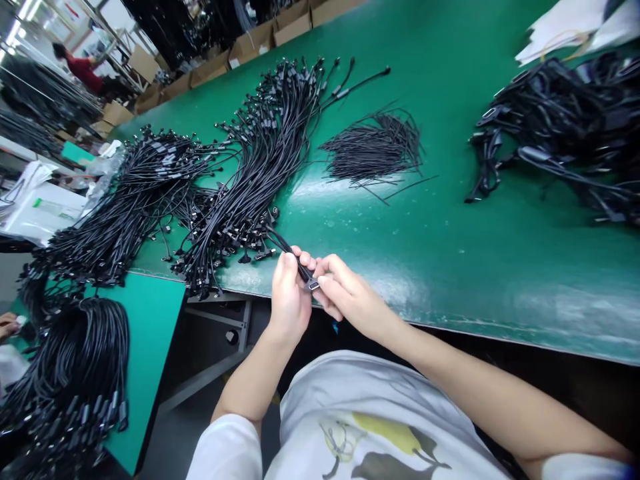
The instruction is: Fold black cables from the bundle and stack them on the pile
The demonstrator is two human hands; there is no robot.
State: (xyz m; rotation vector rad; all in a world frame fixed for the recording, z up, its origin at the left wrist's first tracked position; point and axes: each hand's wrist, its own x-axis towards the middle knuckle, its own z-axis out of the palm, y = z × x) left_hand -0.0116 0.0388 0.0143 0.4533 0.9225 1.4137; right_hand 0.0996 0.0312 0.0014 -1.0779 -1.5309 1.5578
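Middle of frame: left hand (290,300) grasps black cable (289,249); right hand (353,293) pinches by its plug (313,285), presumably steadying it. Thin black strips (373,150), upper centre of table (450,267), seemingly within reach.

- On the table (450,287), over at left: cable bundles (280,143).
- Right of them: a strip pile (373,148).
- Farther right: a cable heap (573,117).
- Behind the table: boxes (253,44).
- At its near edge: held cables (303,270).

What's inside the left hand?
The left hand holds black cables; a connector shows beside the right hand. Cable stretches covered by the grip can't be seen.
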